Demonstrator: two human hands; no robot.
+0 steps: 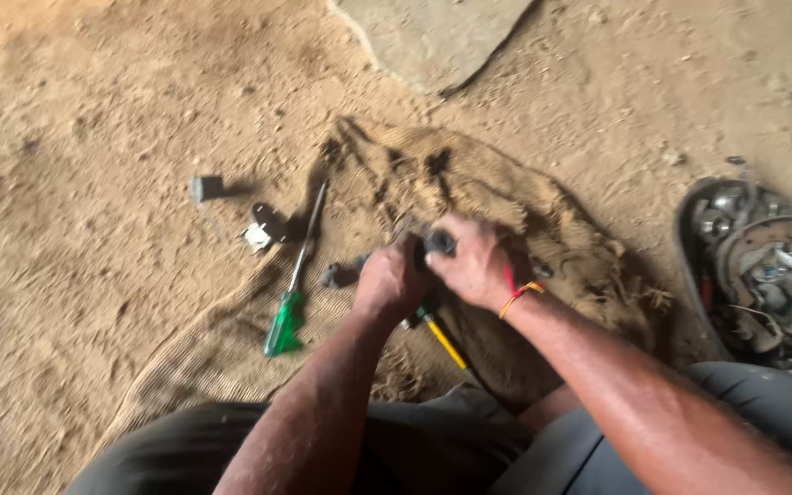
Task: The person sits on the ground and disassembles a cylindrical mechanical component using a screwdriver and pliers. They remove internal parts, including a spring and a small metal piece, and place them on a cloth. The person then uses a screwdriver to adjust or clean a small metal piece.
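My left hand [389, 282] and my right hand [471, 262] are clenched together over a burlap sack [506, 197], both gripping a small dark metal part [439, 243] that shows between them. A thin yellow-handled tool [445, 343] pokes out below my hands; which hand holds it I cannot tell. My right wrist carries a red and orange thread band. A green-handled screwdriver [291, 293] lies on the sack's left edge, a short way left of my left hand.
Small metal bits [264, 227] and a grey block [205, 188] lie on the dirt at the left. A dark tray of metal scrap parts [767, 266] sits at the right. A flat stone slab [433, 37] lies at the top. My knees fill the bottom.
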